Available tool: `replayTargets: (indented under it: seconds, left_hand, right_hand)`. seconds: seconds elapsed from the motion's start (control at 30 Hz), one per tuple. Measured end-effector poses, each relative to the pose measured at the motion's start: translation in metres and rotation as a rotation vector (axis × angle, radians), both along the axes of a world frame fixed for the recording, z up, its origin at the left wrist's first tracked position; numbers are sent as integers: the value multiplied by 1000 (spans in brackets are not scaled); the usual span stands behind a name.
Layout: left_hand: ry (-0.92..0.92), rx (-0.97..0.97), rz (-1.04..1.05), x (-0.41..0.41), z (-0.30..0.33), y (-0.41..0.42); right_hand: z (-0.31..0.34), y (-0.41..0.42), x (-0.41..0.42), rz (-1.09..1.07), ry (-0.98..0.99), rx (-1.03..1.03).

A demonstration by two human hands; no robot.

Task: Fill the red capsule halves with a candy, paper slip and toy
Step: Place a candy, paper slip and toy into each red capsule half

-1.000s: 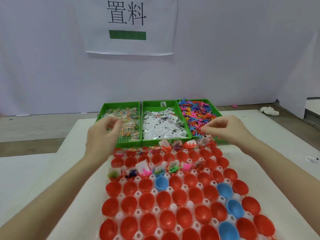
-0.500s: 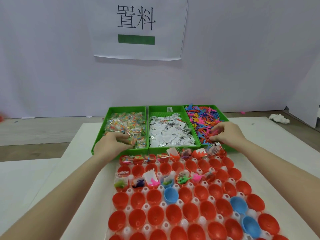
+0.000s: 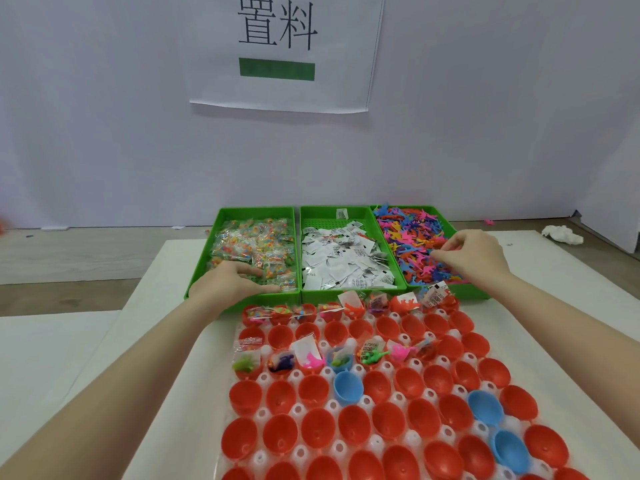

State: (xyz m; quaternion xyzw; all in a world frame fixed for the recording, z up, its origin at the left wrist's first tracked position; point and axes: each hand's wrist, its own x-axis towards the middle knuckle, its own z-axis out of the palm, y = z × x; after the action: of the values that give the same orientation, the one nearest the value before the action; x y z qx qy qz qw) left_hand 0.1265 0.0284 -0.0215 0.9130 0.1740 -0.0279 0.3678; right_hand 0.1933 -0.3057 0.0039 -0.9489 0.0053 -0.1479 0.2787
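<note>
Rows of red capsule halves (image 3: 315, 427) sit in a white holder (image 3: 412, 436) in front of me. Those in the back row and third row hold candies, slips and toys. Behind stand three green trays: candies (image 3: 256, 244) on the left, paper slips (image 3: 343, 265) in the middle, small coloured toys (image 3: 412, 233) on the right. My left hand (image 3: 225, 285) lies in the front of the candy tray, its fingers stretched over the packets. My right hand (image 3: 474, 261) reaches into the toy tray, and its curled fingertips pinch a toy in the pile.
Three blue capsule halves (image 3: 348, 389) (image 3: 485, 407) (image 3: 509, 448) sit among the red ones. A crumpled white tissue (image 3: 562, 234) lies at the far right of the white table (image 3: 162, 271). A paper sign (image 3: 277, 46) hangs on the wall behind the trays.
Both hands moved forward from above the holder into the trays: the left into the candies, the right deeper into the toys. My view tilted upward.
</note>
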Motion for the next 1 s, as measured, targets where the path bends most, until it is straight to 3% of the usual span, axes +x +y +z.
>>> replayTargets:
  seconds: [0.2, 0.33, 0.67, 0.83, 1.0]
  left_hand:
    - [-5, 28, 10, 0, -4, 0]
    - [-58, 35, -11, 0, -6, 1]
    - [17, 56, -10, 2, -2, -2]
    - [32, 207, 45, 3, -3, -4]
    - [-51, 243, 44, 1, -4, -4]
  right_hand:
    - [3, 6, -5, -12, -125, 151]
    - [11, 30, -8, 94, -47, 319]
    - [22, 98, -16, 477, 387, -151]
    - [24, 102, -11, 370, 420, -412]
    - [17, 104, -9, 352, 424, -420]
